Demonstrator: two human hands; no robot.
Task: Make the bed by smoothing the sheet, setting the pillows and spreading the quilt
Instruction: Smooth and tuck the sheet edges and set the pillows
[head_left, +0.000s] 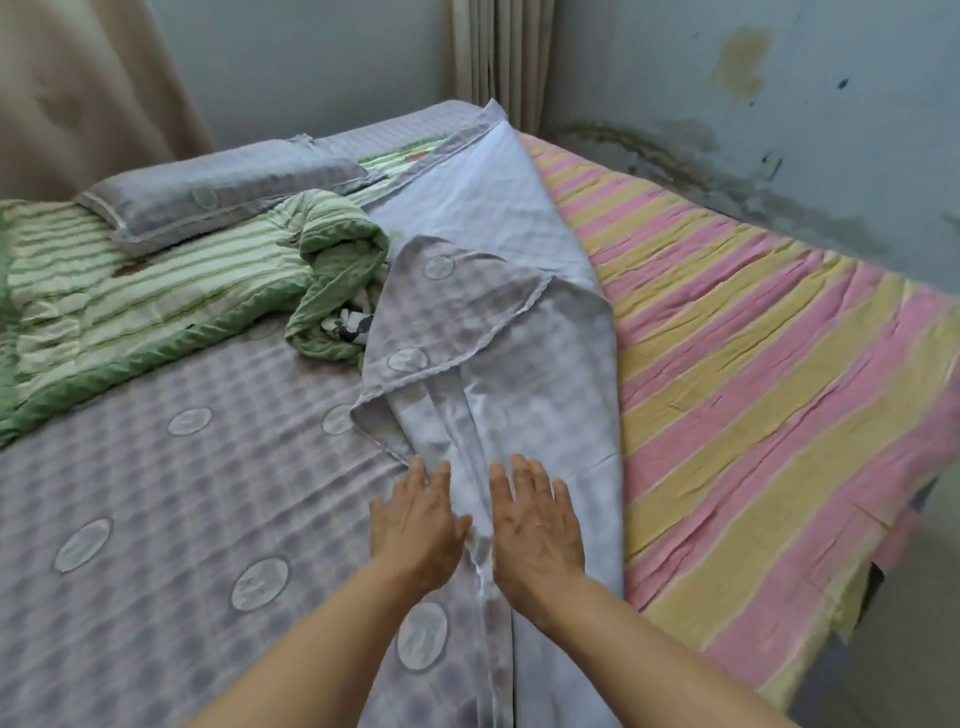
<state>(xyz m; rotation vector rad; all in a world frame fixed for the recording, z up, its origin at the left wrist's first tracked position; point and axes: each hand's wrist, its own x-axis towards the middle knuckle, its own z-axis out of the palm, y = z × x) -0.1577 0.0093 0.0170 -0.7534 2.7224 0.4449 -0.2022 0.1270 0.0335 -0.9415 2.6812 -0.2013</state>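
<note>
A lavender checked sheet (171, 493) with round white patches covers the left half of the bed. Its right side is folded back over itself, showing a pale underside (498, 228) and a bunched ridge down the middle. My left hand (418, 517) and my right hand (535, 525) lie flat on that fold, palms down, fingers spread, one on each side of the ridge. A matching lavender pillow (223, 189) rests at the far left. A green striped quilt (156, 291) lies crumpled beside and below it.
A pink and yellow striped under-sheet (769, 374) is bare on the right half of the bed. A stained wall (779, 114) runs along the far right side. Curtains (498, 47) hang in the corner, and floor shows at the bed's right end.
</note>
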